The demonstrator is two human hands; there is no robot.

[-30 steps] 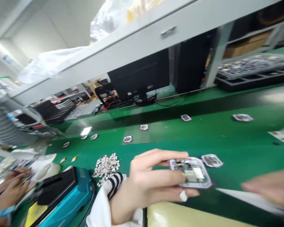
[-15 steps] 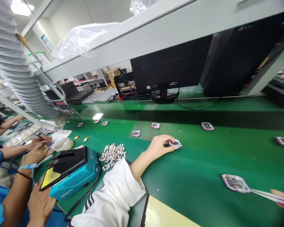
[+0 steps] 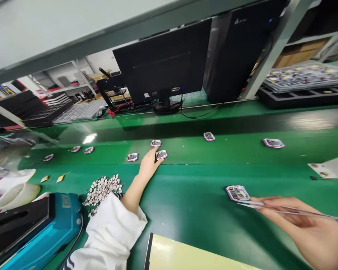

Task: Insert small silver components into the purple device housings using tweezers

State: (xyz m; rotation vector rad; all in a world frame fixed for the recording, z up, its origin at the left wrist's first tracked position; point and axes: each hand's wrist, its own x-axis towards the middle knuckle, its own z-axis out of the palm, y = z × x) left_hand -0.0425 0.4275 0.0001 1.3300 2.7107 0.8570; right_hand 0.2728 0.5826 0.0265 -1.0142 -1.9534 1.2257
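small board (image 3: 237,193) | purple rim, tiny parts on top | lies flat on green belt (image 3: 191,195) | thin metal tweezers (image 3: 298,211) | tips just beside board | second board (image 3: 161,154) | flat, farther up belt

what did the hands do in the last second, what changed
The left hand reached farther across the green belt and seems to have let go of the small purple-edged circuit module, which now lies in the row beside its fingertips. The right hand holds tweezers beside another module. The pile of small metal pieces stayed as it was.
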